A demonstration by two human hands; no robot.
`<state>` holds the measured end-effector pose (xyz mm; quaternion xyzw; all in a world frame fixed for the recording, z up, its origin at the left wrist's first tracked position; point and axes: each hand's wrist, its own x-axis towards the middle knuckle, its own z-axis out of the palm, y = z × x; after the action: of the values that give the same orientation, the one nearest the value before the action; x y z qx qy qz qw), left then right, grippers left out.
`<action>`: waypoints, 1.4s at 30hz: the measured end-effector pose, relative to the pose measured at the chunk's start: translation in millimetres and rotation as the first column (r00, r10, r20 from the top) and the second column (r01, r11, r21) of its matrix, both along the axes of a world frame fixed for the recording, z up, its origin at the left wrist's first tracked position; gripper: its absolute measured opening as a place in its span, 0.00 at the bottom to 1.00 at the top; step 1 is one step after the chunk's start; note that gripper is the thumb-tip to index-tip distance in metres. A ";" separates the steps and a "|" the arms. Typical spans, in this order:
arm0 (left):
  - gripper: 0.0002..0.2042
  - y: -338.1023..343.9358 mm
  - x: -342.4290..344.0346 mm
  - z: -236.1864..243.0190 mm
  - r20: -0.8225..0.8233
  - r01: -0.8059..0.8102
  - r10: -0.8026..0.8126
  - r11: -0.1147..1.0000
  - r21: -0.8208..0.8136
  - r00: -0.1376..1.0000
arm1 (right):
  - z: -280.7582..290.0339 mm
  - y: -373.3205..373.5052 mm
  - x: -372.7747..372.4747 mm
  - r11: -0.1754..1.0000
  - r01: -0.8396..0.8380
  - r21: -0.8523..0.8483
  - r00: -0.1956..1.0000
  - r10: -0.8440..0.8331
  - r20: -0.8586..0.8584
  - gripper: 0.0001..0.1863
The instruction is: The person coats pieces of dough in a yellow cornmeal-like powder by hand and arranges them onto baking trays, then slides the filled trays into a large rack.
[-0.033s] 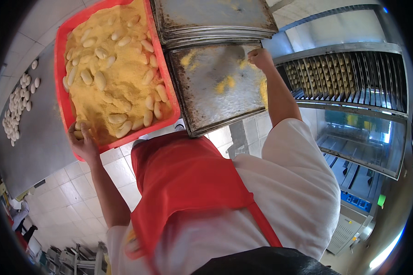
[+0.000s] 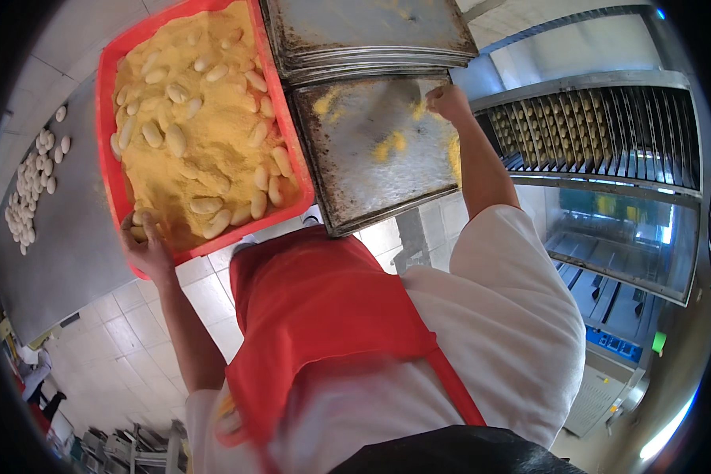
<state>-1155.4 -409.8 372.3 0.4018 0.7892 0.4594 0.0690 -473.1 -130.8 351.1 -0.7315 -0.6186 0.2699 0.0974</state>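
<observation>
Head view: left hand (image 2: 147, 250) curls around dough (image 2: 139, 234) at the red bin's (image 2: 107, 154) near-left corner; right hand (image 2: 448, 103) bends by the tray's (image 2: 359, 178) far-right corner; whether either grips, I can't tell. Dough looks light, soft, dentable, slippery with powder (image 2: 183, 175): cup its middle gently.

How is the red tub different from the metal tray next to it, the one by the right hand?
The red tub is bright red, but the metal tray is gray with brown, stained edges. The tub holds lots of yellow powder with pale oval pieces in it, while the tray has only yellow patches. Both are four-sided.
</observation>
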 end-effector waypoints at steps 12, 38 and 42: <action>0.14 -8.4 -32.9 -9.8 0.629 0.190 -0.292 0.956 0.226 0.721 | 29.7 -74.8 -81.5 0.946 0.250 0.208 0.916 -0.300 0.266 0.27; 0.29 8.1 -31.0 -8.7 0.294 0.550 -0.484 0.808 -0.213 0.824 | 34.7 -135.3 -500.4 0.845 -0.477 0.243 0.846 0.516 -0.132 0.29; 0.27 8.7 -43.2 -14.9 0.449 0.510 -0.436 0.859 -0.053 0.780 | 29.4 -150.1 -523.5 0.727 -0.650 0.222 0.758 0.642 0.117 0.30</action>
<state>-1198.6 -401.1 357.4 0.4708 0.6649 0.4333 0.3855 -996.6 -280.8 380.4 -0.4566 -0.8645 0.1951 0.0783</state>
